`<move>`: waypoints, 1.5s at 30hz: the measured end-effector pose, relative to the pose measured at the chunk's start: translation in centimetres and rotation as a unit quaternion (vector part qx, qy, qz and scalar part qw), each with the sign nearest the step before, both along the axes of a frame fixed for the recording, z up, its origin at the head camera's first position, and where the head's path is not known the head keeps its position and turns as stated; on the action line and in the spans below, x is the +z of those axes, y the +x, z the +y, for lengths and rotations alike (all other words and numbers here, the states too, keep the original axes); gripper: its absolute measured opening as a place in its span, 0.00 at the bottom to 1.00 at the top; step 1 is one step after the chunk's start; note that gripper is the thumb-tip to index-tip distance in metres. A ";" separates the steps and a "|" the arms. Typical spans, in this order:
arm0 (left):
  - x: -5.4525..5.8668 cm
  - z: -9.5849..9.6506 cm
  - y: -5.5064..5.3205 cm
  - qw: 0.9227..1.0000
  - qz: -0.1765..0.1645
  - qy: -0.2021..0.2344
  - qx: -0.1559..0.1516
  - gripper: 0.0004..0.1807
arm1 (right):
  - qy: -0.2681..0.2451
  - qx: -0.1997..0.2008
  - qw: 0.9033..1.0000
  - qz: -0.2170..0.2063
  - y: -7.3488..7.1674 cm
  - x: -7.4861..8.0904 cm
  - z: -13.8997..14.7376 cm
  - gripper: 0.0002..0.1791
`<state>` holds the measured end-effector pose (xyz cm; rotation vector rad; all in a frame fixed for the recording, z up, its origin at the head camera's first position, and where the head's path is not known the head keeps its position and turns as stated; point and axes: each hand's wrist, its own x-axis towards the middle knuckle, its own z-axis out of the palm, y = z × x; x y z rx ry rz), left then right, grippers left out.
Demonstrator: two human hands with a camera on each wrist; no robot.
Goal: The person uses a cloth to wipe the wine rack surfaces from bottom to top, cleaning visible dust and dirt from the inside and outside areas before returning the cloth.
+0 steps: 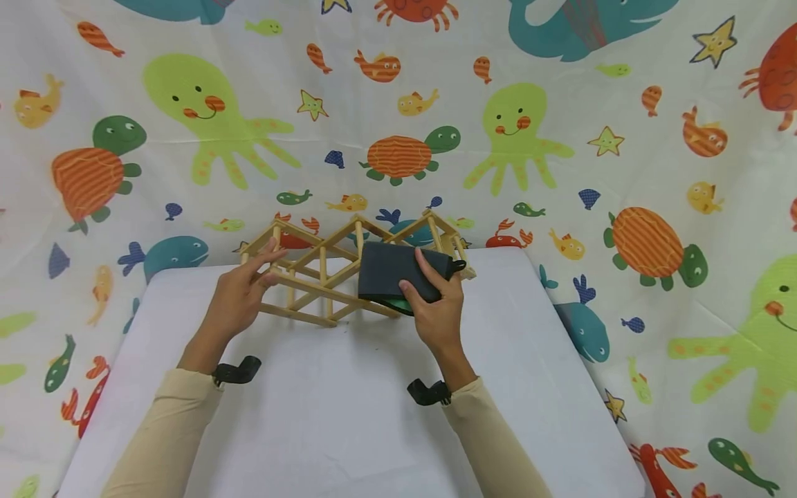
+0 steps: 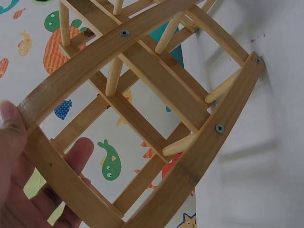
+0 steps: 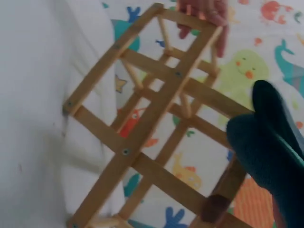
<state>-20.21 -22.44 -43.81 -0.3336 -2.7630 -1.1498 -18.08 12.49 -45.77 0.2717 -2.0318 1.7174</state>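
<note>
A light wooden lattice rack [image 1: 324, 266] of flat slats and round dowels stands at the back of the white table. My left hand [image 1: 239, 290] grips its left end; in the left wrist view, the fingers [image 2: 80, 154] curl around a slat with the thumb on the other side. Small metal screw heads show at the slat joints. My right hand [image 1: 438, 304] holds a dark blue fabric piece [image 1: 398, 271] with black edging, a small loop and a green underside, against the rack's right half. The right wrist view shows this dark fabric [image 3: 266, 147] close beside the slats.
The white table [image 1: 349, 415] reaches toward me. Right behind the rack hangs a white curtain [image 1: 349, 152] printed with sea animals, which also runs down both sides of the table. A black strap-mounted camera [image 1: 236, 371] sits on each wrist.
</note>
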 end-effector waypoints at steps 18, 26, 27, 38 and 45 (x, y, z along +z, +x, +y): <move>0.0 0.3 0.0 1.000 -0.010 -0.004 0.012 0.28 | 0.139 -0.072 0.986 -0.061 -1.6 0.4 -3.4 0.35; 0.0 0.1 -0.1 1.000 0.004 -0.002 0.007 0.28 | 0.127 -0.100 0.987 -0.016 -1.9 -1.1 -3.6 0.26; 0.0 0.1 -0.2 1.000 0.006 -0.002 0.006 0.28 | 0.127 -0.100 0.987 -0.020 -1.9 -1.3 -3.2 0.25; -0.1 0.1 -0.2 1.000 0.005 -0.003 0.006 0.28 | 0.060 -0.081 0.994 0.029 0.1 -1.9 -1.0 0.23; -0.1 0.2 -0.2 1.000 0.008 0.000 0.004 0.28 | 0.022 -0.036 0.996 0.080 -0.5 -1.7 -3.9 0.25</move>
